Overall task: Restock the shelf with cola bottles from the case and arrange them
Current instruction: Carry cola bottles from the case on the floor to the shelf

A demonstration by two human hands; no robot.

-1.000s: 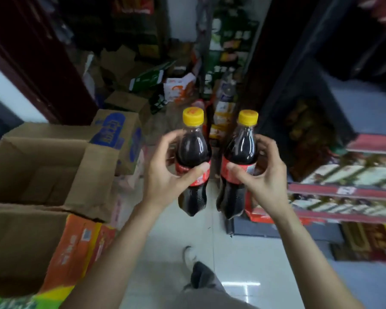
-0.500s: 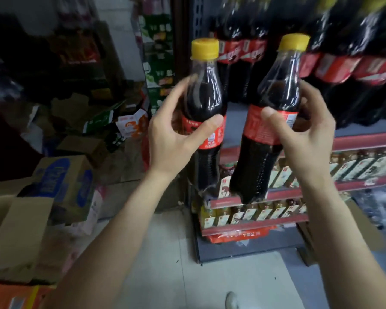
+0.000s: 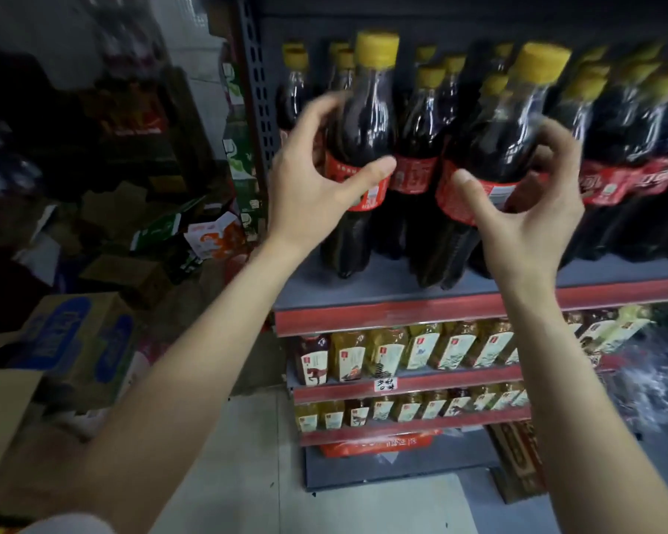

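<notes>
Both bottles have travelled up from mid-air in front of the lower shelves to the front edge of the cola shelf (image 3: 402,298), and the view has swung to face the rack squarely.

Far out to the left of the left hand, low down, sits the opened cardboard case (image 3: 66,352) among other loose boxes on the floor; whether more cola remains inside cannot be told. The left hand (image 3: 313,186) is curled round the red label of the left bottle (image 3: 363,148), thumb across the front and fingers wrapped behind, a mid-body hold that probably keeps the bottle upright as its base meets the shelf. That base looks to be on or just touching the grey surface, just in front of the stocked row (image 3: 421,121) of yellow-capped bottles behind the knuckles.

To the right, the right hand (image 3: 533,217) has looser fingers: thumb against the label of the right bottle (image 3: 490,148), the other fingers arched round its far side, some possibly lifting off. That bottle leans slightly left, its base at the shelf front, so it likely needs straightening into line.

Below both wrists, lower shelves hold rows of amber tea bottles (image 3: 402,352).
</notes>
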